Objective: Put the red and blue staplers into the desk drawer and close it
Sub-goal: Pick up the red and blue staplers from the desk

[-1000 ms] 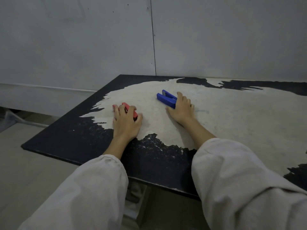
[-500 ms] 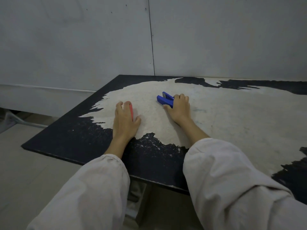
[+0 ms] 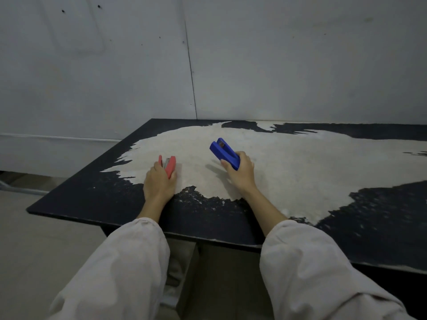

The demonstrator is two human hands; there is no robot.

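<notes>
Both of the person's hands are wrapped around a stapler above the worn desk top (image 3: 300,162), whose dark coating has peeled away to a pale patch across the middle. The left hand (image 3: 158,184) is curled tight around the rear of the red stapler (image 3: 170,166), fingers folded over the far side and the thumb pressed against the near side, so only the front half of the stapler pokes out past the knuckles, with a bit of grey metal showing between its red top and base. From here I cannot tell whether the red stapler is resting on the desk or just clear of it. The right hand (image 3: 240,173) is closed on the back end of the blue stapler (image 3: 223,151), thumb along the near side and fingers wrapped over the top. The blue stapler is tilted, its nose pointing up and away to the left, and a shadow on the pale surface under it shows it is lifted off the desk. The two staplers are well apart, the red one near the left edge of the pale patch and the blue one more toward the middle. Loose light sleeves (image 3: 323,269) cover both forearms up to just short of the wrists. A plain grey wall (image 3: 277,65) stands behind the desk.
</notes>
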